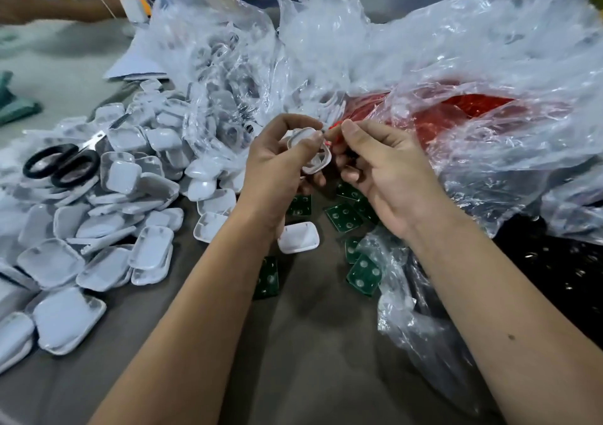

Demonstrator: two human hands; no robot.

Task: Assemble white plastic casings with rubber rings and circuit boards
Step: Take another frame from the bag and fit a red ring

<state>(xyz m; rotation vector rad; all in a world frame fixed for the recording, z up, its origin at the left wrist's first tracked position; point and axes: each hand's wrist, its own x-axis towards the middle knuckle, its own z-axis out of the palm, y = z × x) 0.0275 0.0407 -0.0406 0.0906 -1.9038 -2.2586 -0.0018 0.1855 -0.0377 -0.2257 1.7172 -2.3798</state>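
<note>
Small white rounded plastic casing [310, 150] pinched in left hand [277, 160] above grey surface [310, 343]; thin red rubber ring [334, 128] nipped by right hand [381, 176]. Probably light, stiff, slippery; best held by rim. Ring soft, stretchy.

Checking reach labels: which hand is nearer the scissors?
Left. The left hand is to the right of the scissors, across the casing pile; the right hand is farther right still.

Small red ring [333, 127] largely hidden between pinching fingertips; crumpled clear plastic bags [456, 49] cut off at right edge.
</note>
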